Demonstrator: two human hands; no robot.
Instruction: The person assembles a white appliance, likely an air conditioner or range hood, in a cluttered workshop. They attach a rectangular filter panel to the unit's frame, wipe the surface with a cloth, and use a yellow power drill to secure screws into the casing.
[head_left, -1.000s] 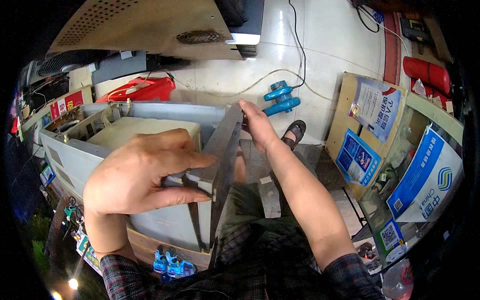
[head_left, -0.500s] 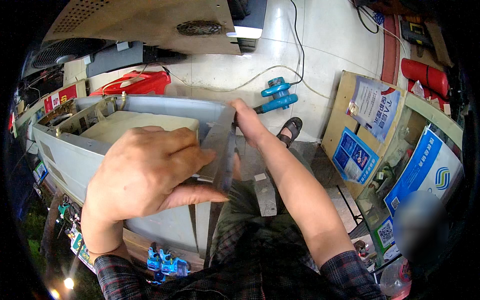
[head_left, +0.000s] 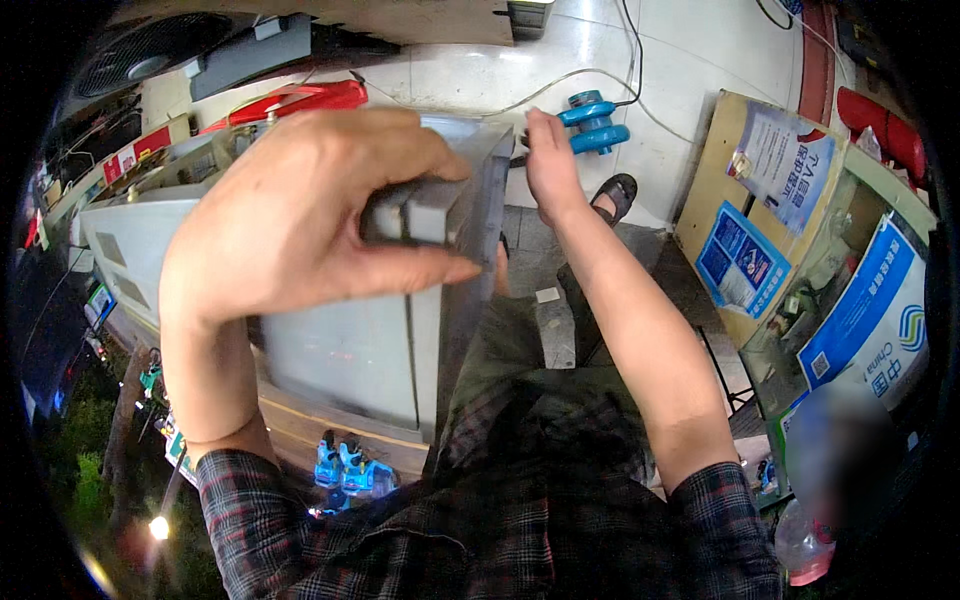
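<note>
A large grey casing [head_left: 340, 350] stands in front of me on the left, with a darker grey end panel [head_left: 480, 210] along its right side. Over that end, my left hand [head_left: 290, 210] curves with thumb and fingers apart. A grey raised block [head_left: 425, 215] shows in the gap between them. Contact between this hand and the panel is hard to judge. Beyond the panel's far corner, my right hand [head_left: 552, 165] has its fingers stretched out, apart from the panel. My left hand hides much of the casing's upper part.
A blue-green blower [head_left: 597, 125] lies on the tiled floor with its cord. At the right stands a glass-sided cabinet [head_left: 830, 270] with posters. A red plastic part [head_left: 300, 100] lies behind the casing, and small blue objects [head_left: 350, 470] sit below it.
My right hand has come off the panel's far corner. My left hand has opened wider from its pinch near the panel edge. The whole view has shifted, placing the scene higher and farther right.
</note>
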